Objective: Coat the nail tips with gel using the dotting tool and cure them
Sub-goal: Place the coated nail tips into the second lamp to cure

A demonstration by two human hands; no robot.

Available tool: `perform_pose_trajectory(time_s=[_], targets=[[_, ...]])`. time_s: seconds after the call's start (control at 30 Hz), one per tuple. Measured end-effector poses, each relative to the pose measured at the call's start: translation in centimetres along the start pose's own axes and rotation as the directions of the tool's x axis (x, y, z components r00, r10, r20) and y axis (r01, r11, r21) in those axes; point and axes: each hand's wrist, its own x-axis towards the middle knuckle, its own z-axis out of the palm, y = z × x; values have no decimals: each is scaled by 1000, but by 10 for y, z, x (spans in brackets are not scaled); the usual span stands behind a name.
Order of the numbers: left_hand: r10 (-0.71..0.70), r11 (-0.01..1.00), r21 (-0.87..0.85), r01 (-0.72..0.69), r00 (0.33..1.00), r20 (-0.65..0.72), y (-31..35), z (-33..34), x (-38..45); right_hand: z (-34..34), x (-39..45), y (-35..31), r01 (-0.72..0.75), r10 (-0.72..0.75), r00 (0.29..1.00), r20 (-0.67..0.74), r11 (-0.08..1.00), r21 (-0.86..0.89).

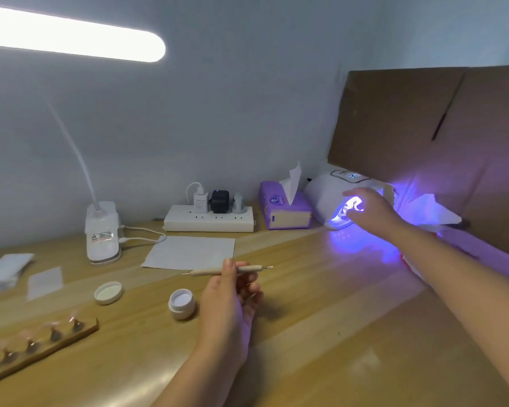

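L hand (pixel 232 301) pinches dotting tool (pixel 218 271), held level over worktop (pixel 321 304) | R hand (pixel 368 211) at lit curing lamp (pixel 332 198) mouth, fingers in glare, grip can't tell | open gel jar (pixel 182 303) just L of L hand, lid (pixel 108 292) apart | nail tips on stand (pixel 39 345) near-L

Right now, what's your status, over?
Left hand holds wooden dotting tool. Right hand at glowing white curing lamp; held item unclear. Open white gel jar nearby. Nothing blocking.
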Motion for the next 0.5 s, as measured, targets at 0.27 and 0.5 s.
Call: perform_pose_trajectory(time_s=[0.27, 0.5], targets=[[189, 979, 88, -185, 981, -37, 15, 6, -22, 31, -116, -98, 189, -217, 956, 196, 970, 151], [178, 983, 56, -174, 980, -85, 85, -26, -51, 44, -158, -170, 195, -274, 935, 225, 927, 320]])
